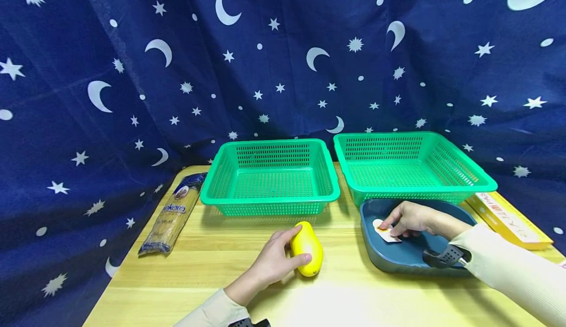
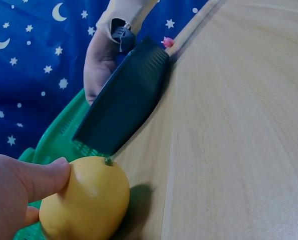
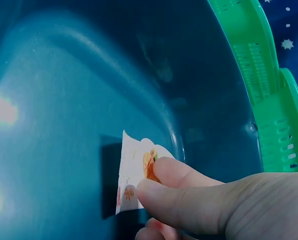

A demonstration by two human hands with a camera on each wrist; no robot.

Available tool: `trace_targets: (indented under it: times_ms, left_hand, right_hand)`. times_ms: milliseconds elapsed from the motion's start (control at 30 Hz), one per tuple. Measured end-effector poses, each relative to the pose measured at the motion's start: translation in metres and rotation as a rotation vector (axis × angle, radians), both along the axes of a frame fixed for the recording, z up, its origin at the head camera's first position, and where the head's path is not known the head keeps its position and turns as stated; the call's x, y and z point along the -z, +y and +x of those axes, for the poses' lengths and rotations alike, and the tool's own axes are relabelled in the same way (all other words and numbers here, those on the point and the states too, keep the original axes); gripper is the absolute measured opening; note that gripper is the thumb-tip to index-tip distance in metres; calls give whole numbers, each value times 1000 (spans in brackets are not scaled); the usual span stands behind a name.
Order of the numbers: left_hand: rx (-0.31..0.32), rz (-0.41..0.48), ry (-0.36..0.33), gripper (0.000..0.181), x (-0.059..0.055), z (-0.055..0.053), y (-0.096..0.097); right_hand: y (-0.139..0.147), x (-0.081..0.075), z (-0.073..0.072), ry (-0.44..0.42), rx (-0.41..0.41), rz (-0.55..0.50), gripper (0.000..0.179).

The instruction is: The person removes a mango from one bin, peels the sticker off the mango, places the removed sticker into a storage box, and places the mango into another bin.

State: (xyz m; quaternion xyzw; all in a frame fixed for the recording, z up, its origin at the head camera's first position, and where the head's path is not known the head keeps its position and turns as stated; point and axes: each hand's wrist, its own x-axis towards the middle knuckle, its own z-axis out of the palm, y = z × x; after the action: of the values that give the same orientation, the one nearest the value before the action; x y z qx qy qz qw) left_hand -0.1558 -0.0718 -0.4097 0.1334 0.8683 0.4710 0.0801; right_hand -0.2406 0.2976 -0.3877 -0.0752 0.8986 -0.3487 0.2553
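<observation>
In the head view my left hand (image 1: 276, 255) grips a yellow mango (image 1: 308, 248) on the near middle of the table, thumb on its near side and fingers along the far side. The left wrist view shows the mango's (image 2: 91, 200) small green stem end, with the thumb pressed against its skin. My right hand (image 1: 415, 219) reaches down inside a dark blue basin (image 1: 393, 263). Between thumb and forefinger it pinches a small white printed packet (image 3: 132, 172), which is close over the basin floor. The basin's far rim overlaps a green basket in the head view.
Two green slotted baskets (image 1: 269, 201) (image 1: 420, 189) stand side by side at the back. A pasta packet (image 1: 174, 214) lies at the left edge, and an orange-and-white box (image 1: 508, 219) lies at the right. Behind the table hangs a dark blue curtain (image 1: 247, 71) with moons and stars.
</observation>
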Motion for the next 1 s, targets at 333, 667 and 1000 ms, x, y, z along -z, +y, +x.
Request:
trace_targets:
  times_ms: [333,667,1000]
  left_hand:
    - [-3,3,2,73,-1,0,0]
    - [-7,-2,3,73,-1,0,1]
    - [-5,23,-5,76,-2,1,0]
  right_hand:
    - [5,4,-1,20,1,10,18]
    - [9,6,-1,53,-26,-6,18]
    - [11,-3,1,14,-35,-29,21]
